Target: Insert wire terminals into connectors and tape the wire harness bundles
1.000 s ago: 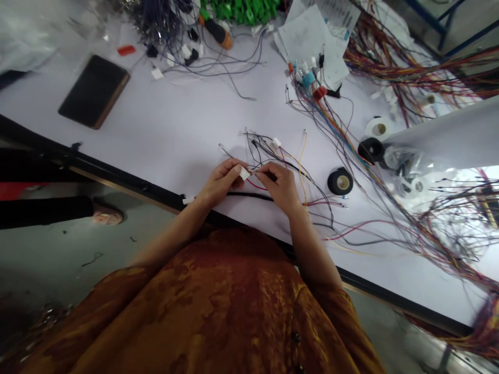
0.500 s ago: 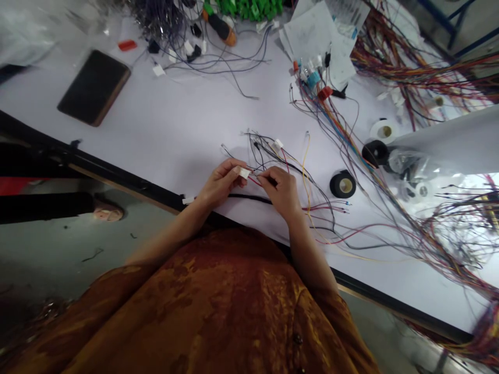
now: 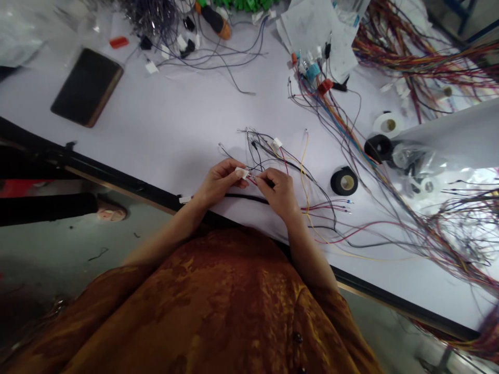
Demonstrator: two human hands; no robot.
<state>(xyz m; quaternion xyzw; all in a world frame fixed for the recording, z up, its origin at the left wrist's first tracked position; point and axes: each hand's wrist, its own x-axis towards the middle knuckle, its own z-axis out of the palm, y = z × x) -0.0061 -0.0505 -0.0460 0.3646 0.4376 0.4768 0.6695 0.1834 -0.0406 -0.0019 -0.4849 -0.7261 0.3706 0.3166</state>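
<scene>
My left hand (image 3: 219, 183) pinches a small white connector (image 3: 242, 172) between thumb and fingers. Close on its right, my right hand (image 3: 278, 191) is closed on a thin wire (image 3: 252, 178) whose end meets the connector; whether it sits inside I cannot tell. A red wire also runs from the connector toward my right hand. Beneath both hands lies a black sleeved cable (image 3: 247, 197). Beyond them spread dark wires with bare metal terminals, a second white connector (image 3: 277, 143) with a red wire, and a yellow wire (image 3: 305, 156).
A black tape roll (image 3: 344, 182) lies right of my hands, with another black roll (image 3: 378, 149) farther back. A long multicoloured wire bundle (image 3: 351, 136) crosses the right side. A dark phone-like slab (image 3: 88, 87) rests at left. An orange-and-black screwdriver (image 3: 217, 22) is at the back.
The white connector has turned slightly in my left fingers. My right fingers stay close to it, with the wire end at the connector. The whole view has shifted a little.
</scene>
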